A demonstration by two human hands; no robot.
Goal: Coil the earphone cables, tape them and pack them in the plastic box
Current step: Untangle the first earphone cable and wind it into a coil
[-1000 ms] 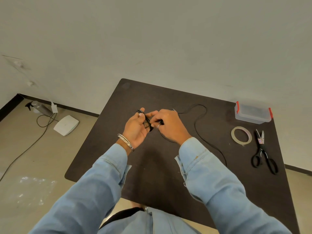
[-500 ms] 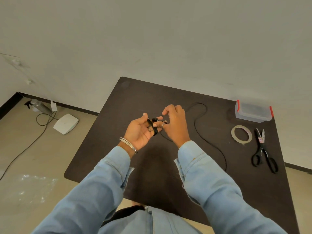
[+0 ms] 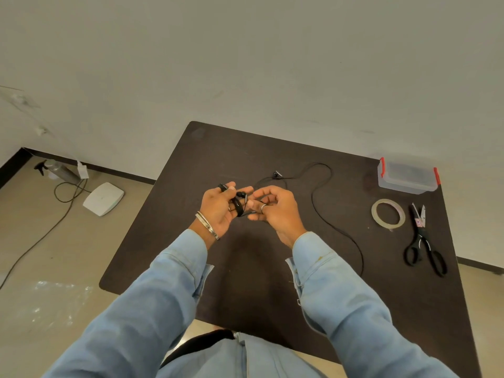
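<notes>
My left hand [image 3: 218, 208] holds a small coil of black earphone cable [image 3: 238, 204] wound around its fingers, with an earbud at the top. Close beside it, my right hand [image 3: 272, 211] pinches the loose strand next to the coil. The free cable [image 3: 317, 211] loops back over the dark table [image 3: 245, 268] and trails toward the front right. A clear plastic box [image 3: 407, 177] with red clips stands shut at the far right corner. A roll of tape [image 3: 387, 214] lies in front of it.
Black scissors [image 3: 424, 246] lie right of the tape roll near the table's right edge. On the floor to the left are a white flat device [image 3: 103, 198], a spray bottle [image 3: 58, 170] and a cable. A wall runs behind the table.
My right hand has swung around the coil and come back beside it, adding cable to the loops on my left fingers. The slack on the table has shifted slightly.
</notes>
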